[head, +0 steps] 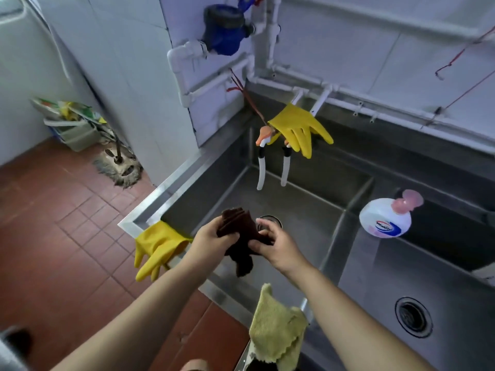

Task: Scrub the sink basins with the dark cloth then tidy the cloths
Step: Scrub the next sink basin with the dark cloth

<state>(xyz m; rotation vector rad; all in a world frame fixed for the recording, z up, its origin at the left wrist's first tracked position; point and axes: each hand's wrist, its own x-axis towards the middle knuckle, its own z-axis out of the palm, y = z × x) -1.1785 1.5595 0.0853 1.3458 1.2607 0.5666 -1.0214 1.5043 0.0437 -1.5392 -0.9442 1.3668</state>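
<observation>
**A:** What have you got in the head view?

**B:** I've got both hands close together over the left basin (pixel 302 207), each clamped on the dark cloth (pixel 242 239). My left hand (pixel 214 241) pinches the folded upper end, thumb across the top. My right hand (pixel 278 243) grips the middle from the other side, fingers curled round it.

**A:** How does the cloth lie?

**B:** Its long axis runs from the bunched folds, up and away from me, down to a loose tail hanging toward the front rim. It's held in the air, above the left drain (pixel 269 220), not touching steel as far as I can tell.

**A:** And the next move?

**B:** I judge I'm gathering it into a pad before scrubbing. The basin floor sits straight below and slightly beyond both hands, so it's a drop down. The right hand is nearer the divider and the right basin (pixel 375 277); the left is nearer the outer wall.

**A:** Anything else around?

**B:** A yellow-green cloth (pixel 276 325) drapes over the front rim near me. One yellow glove (pixel 158 247) hangs on the left corner, another glove (pixel 300 127) on the taps, and a soap bottle (pixel 385 218) stands on the divider.
</observation>
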